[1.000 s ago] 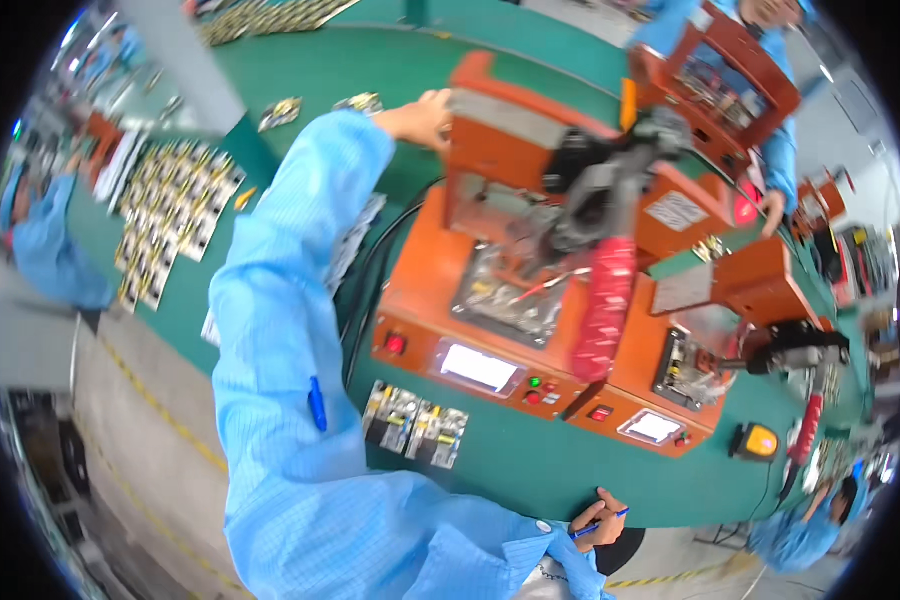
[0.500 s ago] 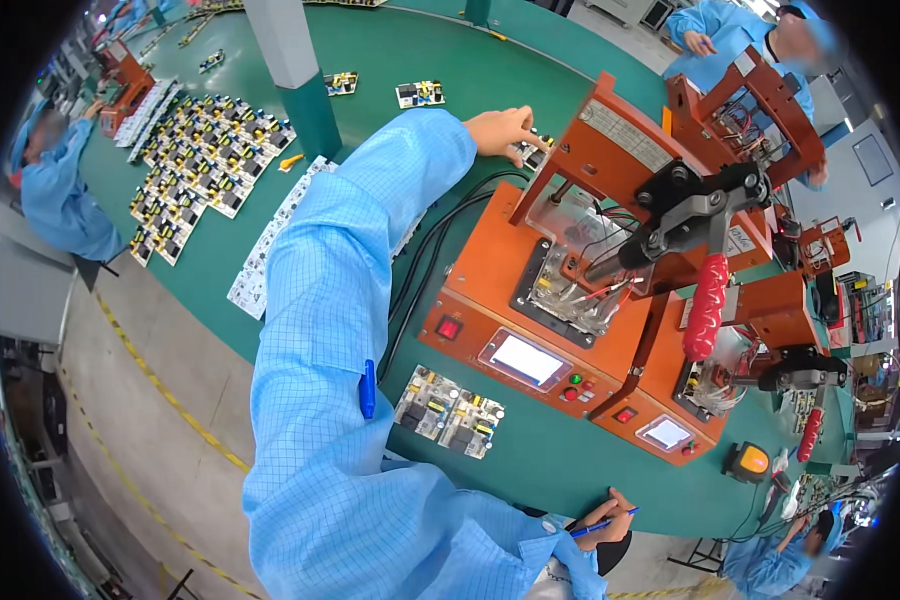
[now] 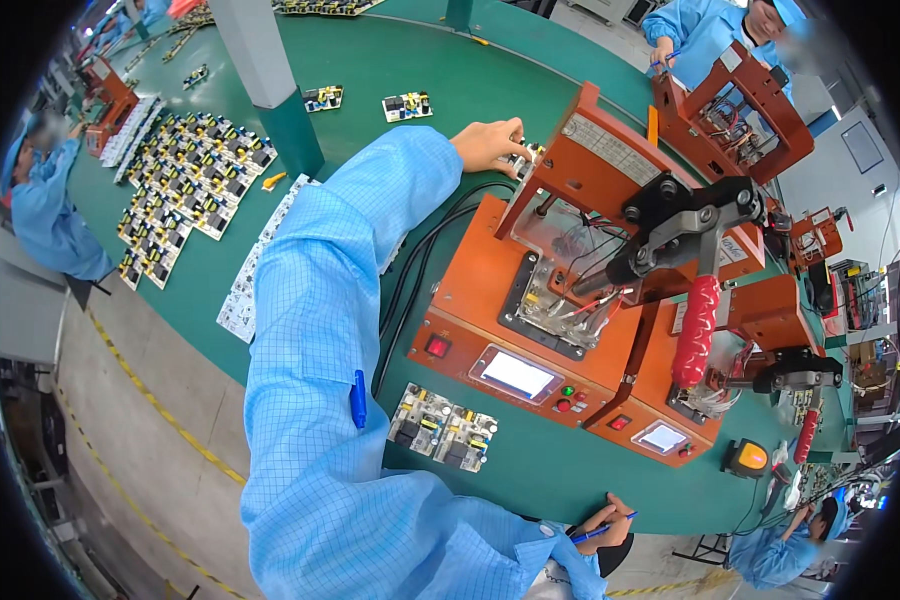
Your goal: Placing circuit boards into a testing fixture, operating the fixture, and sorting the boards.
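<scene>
near screen: small white glowing rectangular display (image 3: 516,374) set in the front panel of the large orange test fixture (image 3: 490,300)
far screen: smaller white rectangular display (image 3: 662,437) on the second orange fixture (image 3: 670,400), just right of the first
label 1: pale rectangular sticker with dark print (image 3: 610,150) on the raised orange lid
label 2: small white sticker (image 3: 677,318), partly hidden behind the red ribbed lever handle (image 3: 695,330)

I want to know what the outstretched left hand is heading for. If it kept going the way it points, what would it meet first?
Probably the small circuit board at the left hand's fingertips, right against the orange test fixture's back; depth is hard to judge.
</scene>
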Demonstrator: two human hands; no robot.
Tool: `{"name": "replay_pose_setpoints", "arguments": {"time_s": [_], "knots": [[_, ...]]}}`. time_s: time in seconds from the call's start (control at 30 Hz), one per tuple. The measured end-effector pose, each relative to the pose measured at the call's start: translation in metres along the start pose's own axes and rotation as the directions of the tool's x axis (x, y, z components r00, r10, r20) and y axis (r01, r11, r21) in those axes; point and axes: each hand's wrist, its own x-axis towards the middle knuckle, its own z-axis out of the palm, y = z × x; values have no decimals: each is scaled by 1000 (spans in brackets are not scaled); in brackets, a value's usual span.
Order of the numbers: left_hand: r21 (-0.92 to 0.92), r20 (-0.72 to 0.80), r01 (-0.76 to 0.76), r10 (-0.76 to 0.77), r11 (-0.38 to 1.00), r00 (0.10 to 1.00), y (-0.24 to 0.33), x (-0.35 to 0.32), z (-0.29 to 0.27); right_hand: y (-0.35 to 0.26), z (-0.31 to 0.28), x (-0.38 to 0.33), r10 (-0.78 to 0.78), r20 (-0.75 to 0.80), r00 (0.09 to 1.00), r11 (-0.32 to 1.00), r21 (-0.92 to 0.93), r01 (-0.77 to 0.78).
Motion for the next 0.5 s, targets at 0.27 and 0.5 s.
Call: {"name": "replay_pose_setpoints", "arguments": {"time_s": [0.27, 0.5], "knots": [[62, 60, 138, -142, 988, 988, 18, 1, -20, 2, -2, -2, 5, 8, 1000, 1000, -10, -5], [-1, 102, 287, -286, 958, 953, 9, -6, -37, -5, 0, 6, -48, -19, 999, 998, 27, 49]]}}
